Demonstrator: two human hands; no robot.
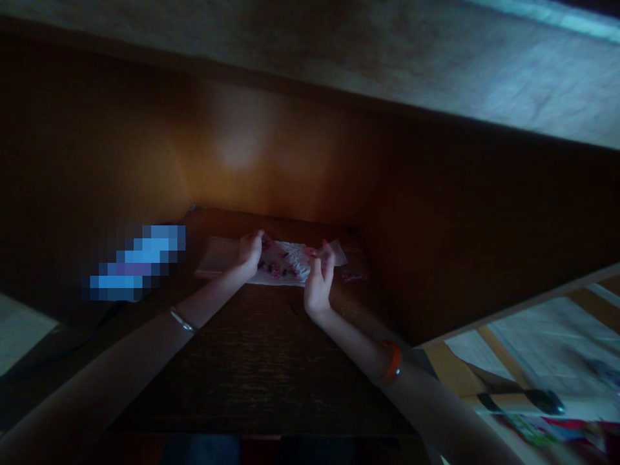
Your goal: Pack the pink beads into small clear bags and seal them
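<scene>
1. While both hands are at it near the frame's centre, the packet (285, 270) lies between them, long axis running left to right, neither hand clearly nearer.
2. The left hand (250, 254), angled in from the lower left, looks closed on the packet's left part.
3. The right hand (318, 287), angled from the lower right, fingers up-frame, seemingly pinches the packet's right end; dimness blurs the contact.

No txt, nos. or logos were legible. Packet (285, 266) was too dim & small for any print; blue patch (150, 252) was pixelated; colourful stuff (537, 429), btm R, was too blurred to read.
</scene>
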